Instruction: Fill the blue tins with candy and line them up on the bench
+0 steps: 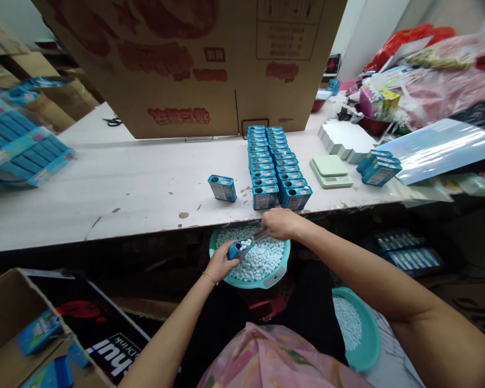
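Observation:
Over a teal basin (281, 275) of small white pellets (262, 264), my left hand (218, 264) grips a small blue box (235, 249), tilted, with its opening toward the right. My right hand (281, 223) is closed around the handle of a clear scoop (261, 235). White pellets lie at the scoop's front end, by the box's opening. On the table edge above stand two rows of blue boxes (265, 198) with dark round openings on top. One more blue box (222, 188) stands alone to their left.
A large cardboard carton (210, 91) stands at the table's back. To the right are a pale green scale (330, 171), white card stacks (345, 140) and several blue boxes (379, 168). A second basin (372, 345) sits low right; an open carton (8, 302) is low left.

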The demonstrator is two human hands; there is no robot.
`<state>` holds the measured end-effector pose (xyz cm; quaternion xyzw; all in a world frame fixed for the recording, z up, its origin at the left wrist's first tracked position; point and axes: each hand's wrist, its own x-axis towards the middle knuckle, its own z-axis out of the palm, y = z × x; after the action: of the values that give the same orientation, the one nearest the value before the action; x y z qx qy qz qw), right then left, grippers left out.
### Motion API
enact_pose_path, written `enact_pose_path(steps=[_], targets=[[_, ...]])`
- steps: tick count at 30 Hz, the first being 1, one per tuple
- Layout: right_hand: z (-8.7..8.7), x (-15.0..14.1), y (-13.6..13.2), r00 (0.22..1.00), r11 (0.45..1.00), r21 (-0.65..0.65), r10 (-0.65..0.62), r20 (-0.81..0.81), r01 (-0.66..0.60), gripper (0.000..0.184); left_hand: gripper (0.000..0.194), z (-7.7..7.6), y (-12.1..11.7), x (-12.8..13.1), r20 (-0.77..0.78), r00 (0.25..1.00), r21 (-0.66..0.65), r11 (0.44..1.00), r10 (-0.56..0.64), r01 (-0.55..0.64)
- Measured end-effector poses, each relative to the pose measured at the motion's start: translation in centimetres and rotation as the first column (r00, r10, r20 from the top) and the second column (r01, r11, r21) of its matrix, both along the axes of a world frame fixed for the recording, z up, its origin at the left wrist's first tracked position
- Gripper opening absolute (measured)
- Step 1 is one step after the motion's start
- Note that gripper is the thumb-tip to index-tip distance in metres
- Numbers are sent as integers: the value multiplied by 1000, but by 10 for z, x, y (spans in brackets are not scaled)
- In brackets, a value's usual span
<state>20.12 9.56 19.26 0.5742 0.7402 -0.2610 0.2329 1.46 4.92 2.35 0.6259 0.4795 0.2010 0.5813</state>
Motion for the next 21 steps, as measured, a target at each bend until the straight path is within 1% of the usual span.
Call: enact_pose_path(steps=[2,4,6,8,9,11,13,15,16,18,21], targets=[[-5,23,-10,999,1000,17,-26,-41,27,26,42,3,1,-3,29,999,-42,999,24,-23],[-20,51,-23,993,998,-6,-62,-98,62,25,43,5,2,-7,71,996,-96,994,50,-43],[-44,74,-40,985,989,-41,-145,-95,142,26,43,4,2,-11,113,991,-160,986,69,-50],[-74,84,-57,968,968,-30,-250,-8,250,27,41,-1,3,-16,138,986,-233,971,97,-63],[-90,82,-65,955,955,-12,-295,42,296,28,41,-5,3,-18,143,983,-269,960,115,-73],[-121,65,-78,927,931,9,-364,89,365,30,41,-14,2,-20,139,977,-337,935,165,-110],[-147,40,-83,903,905,5,-425,60,425,30,43,-22,-1,-18,132,965,-401,902,227,-157],[-168,17,-83,880,881,6,-474,28,474,32,44,-27,-4,-12,144,946,-469,862,292,-195],[-175,10,-81,870,870,8,-493,13,493,33,45,-28,-6,-9,158,934,-502,840,322,-205],[-184,7,-78,853,853,2,-522,-28,522,32,47,-26,-9,-4,195,908,-558,803,371,-208],[-187,20,-75,828,837,-43,-546,-130,545,28,47,-17,-10,-5,248,870,-611,765,427,-201]])
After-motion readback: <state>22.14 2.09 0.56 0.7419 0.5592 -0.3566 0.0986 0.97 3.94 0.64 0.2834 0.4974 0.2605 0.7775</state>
